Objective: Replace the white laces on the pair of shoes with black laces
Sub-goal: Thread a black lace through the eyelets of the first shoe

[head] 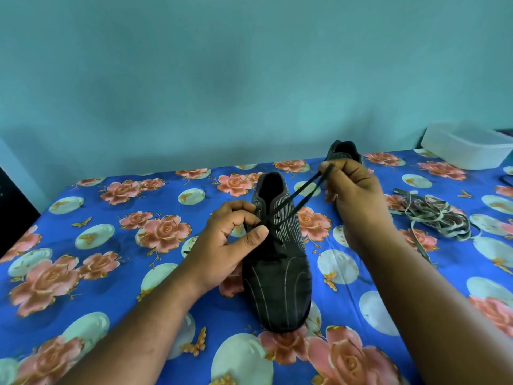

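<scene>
head view: a dark shoe point(277, 276) with pale stripes is seen lying on a blue flowered cloth point(111, 259), toe toward the viewer. a black lace point(302, 194) is threaded through its lower eyelets. the left hand point(222, 245) is placed against the shoe's left side, thumb and curled fingers pinched together on the lace right at the eyelets. from those fingers two strands are drawn taut, up and to the right, to the right hand point(358, 201), whose fingertips are closed on the lace ends. behind the right hand's fingers the second shoe point(342, 151) is partly hidden. to the right of that hand, apart from it, a tangle of pale laces point(435, 215) is spread on the cloth, and a white tub point(466, 144) is set beyond them.
</scene>
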A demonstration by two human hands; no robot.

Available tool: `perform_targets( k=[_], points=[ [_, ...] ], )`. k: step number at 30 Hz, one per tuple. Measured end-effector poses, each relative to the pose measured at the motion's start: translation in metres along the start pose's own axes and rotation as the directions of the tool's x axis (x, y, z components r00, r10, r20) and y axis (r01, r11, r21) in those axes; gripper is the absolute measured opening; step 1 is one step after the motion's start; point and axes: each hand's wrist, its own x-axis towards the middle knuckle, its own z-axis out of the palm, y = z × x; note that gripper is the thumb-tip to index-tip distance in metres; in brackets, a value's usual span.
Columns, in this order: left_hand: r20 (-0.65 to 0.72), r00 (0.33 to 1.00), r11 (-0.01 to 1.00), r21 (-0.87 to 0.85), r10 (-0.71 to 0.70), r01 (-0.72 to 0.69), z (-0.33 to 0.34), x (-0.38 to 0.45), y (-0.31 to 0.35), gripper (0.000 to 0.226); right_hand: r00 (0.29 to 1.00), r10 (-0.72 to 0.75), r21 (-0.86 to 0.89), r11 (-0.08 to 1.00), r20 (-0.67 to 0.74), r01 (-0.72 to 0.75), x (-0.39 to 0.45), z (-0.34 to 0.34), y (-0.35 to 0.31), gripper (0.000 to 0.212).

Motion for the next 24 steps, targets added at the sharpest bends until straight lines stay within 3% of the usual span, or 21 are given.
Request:
perform_targets(
  k=[4,7,12,18,24],
  points=[
    [-0.009,1.0,1.0,-0.012,-0.019,0.019,-0.002,-0.001,0.003,0.033,0.987,0.145,-0.005,0.989,-0.066,-0.145,0.017,-0.025,0.011,0.024],
    [-0.015,0.999,0.992,-0.117,-0.047,0.045,-0.003,-0.002,0.006,0.031,0.97,0.218,0.021,0.976,-0.109,-0.217,0.022,-0.036,0.016,0.034],
    [0.01,0.99,0.93,-0.34,-0.143,0.138,-0.001,-0.004,0.018,0.025,0.978,0.176,-0.042,0.982,-0.11,-0.182,0.021,-0.035,0.016,0.035],
    [0.022,0.982,0.813,-0.559,-0.186,0.167,0.0,-0.005,0.016,0.046,0.982,0.174,0.009,0.985,-0.073,-0.174,0.019,-0.029,0.014,0.033],
    [-0.081,0.99,0.88,-0.47,-0.118,0.066,-0.001,0.0,0.02,0.011,0.963,0.208,0.045,0.978,-0.172,-0.204,0.024,-0.044,0.013,0.033]
  ],
)
